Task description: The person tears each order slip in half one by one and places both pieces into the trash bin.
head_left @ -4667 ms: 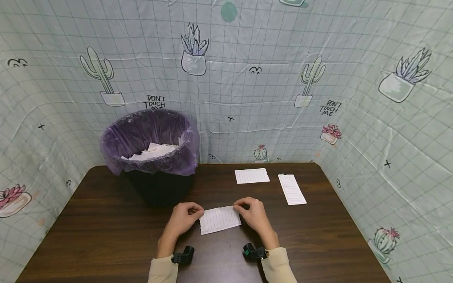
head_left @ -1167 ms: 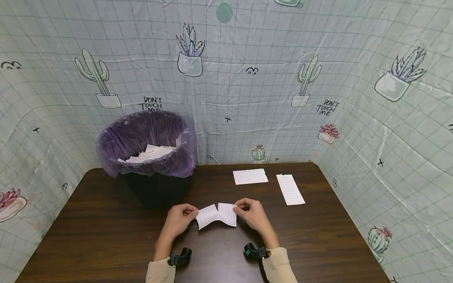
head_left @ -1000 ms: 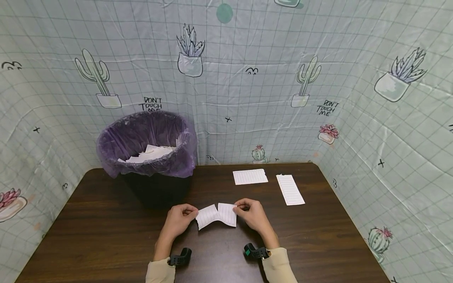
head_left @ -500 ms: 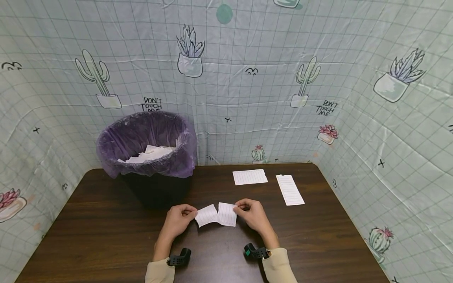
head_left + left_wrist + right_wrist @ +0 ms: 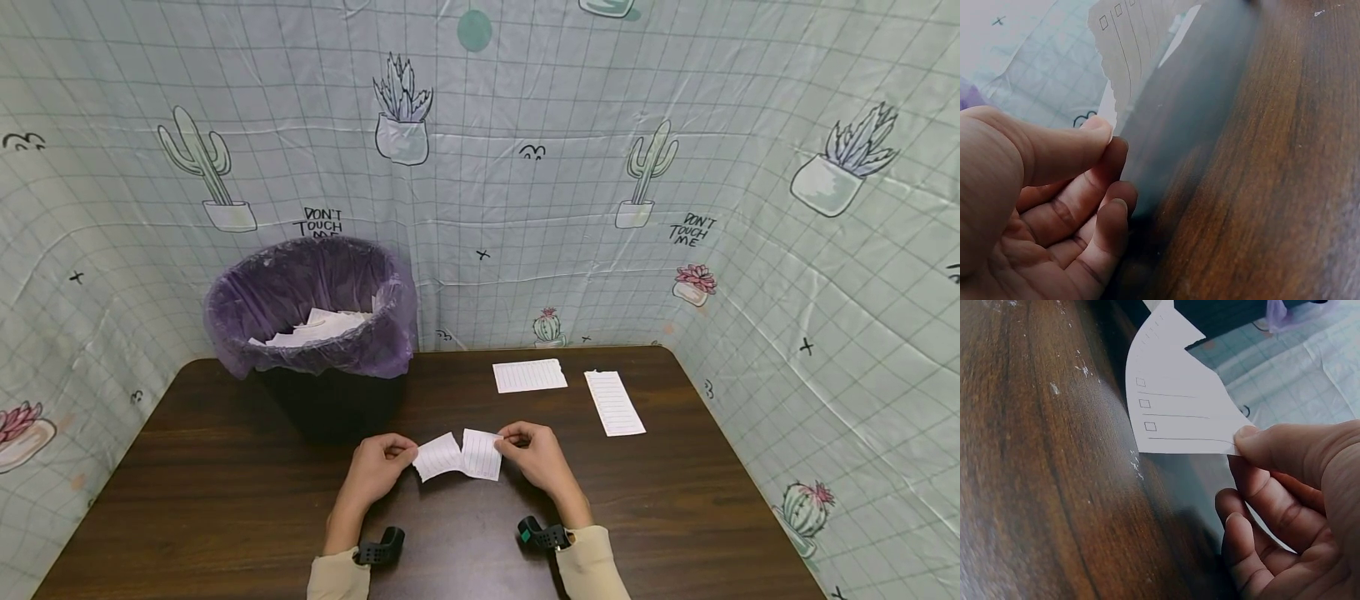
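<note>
The left hand [image 5: 377,468] and right hand [image 5: 542,457] each pinch one end of a part-torn paper slip [image 5: 480,454], grip narrow, over the near middle of the tabletop [image 5: 202,475]. A purple-lined bin [image 5: 330,400] stands far left.

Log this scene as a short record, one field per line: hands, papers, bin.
Left hand: pinches left end of the torn sheet
Right hand: pinches its right end
Sheet condition: torn partway from far edge, not fully split
Far slip: on the table, beyond the sheet
Right slip: right of it, apart
Bin: left side, purple liner, white paper inside
</note>
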Motion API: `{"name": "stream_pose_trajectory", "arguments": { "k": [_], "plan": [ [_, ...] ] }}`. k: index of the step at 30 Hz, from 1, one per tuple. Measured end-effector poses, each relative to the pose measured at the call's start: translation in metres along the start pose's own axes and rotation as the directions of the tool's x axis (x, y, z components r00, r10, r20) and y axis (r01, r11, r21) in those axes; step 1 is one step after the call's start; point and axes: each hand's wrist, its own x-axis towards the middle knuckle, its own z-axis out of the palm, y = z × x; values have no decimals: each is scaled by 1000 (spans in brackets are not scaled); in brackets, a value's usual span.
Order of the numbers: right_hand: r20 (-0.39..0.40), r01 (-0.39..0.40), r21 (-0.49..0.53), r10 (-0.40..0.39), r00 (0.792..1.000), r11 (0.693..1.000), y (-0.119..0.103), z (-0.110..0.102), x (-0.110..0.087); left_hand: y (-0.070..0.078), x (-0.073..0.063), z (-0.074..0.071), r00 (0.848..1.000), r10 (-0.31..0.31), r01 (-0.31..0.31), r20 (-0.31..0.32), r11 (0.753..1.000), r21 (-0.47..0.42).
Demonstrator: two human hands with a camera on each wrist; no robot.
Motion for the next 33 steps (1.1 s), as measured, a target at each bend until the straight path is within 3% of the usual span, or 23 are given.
{"name": "stream_pose_trajectory", "arguments": {
  "k": [33],
  "plan": [
    [-20,-23,-19,23,1000,1000,1,-1,0,0,-2,-4,1000,-7,7,-6,1000,-24]
  ]
}}
